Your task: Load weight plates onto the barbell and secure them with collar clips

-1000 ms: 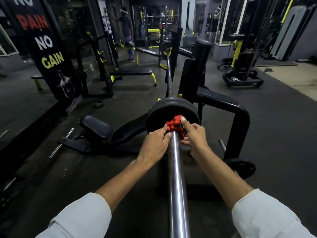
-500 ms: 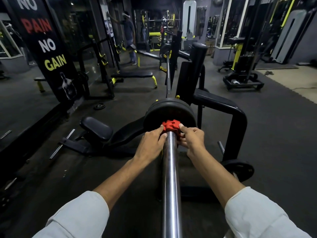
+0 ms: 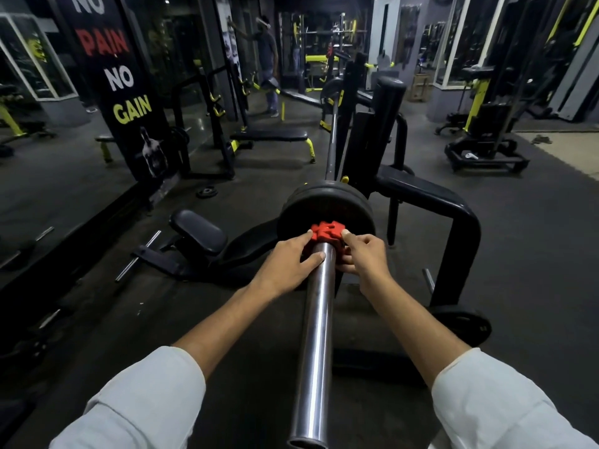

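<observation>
Collar clip (image 3: 325,231) looks like stiff, light plastic, up against the weight plates (image 3: 327,205). Left hand (image 3: 288,264) and right hand (image 3: 364,254) each pinch a side, good spot imo.

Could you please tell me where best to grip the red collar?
Grip the collar by its flanks, coming from the free end of the bar: the plate blocks its far face, the bar fills its middle. The left hand and right hand hold it so.
</observation>
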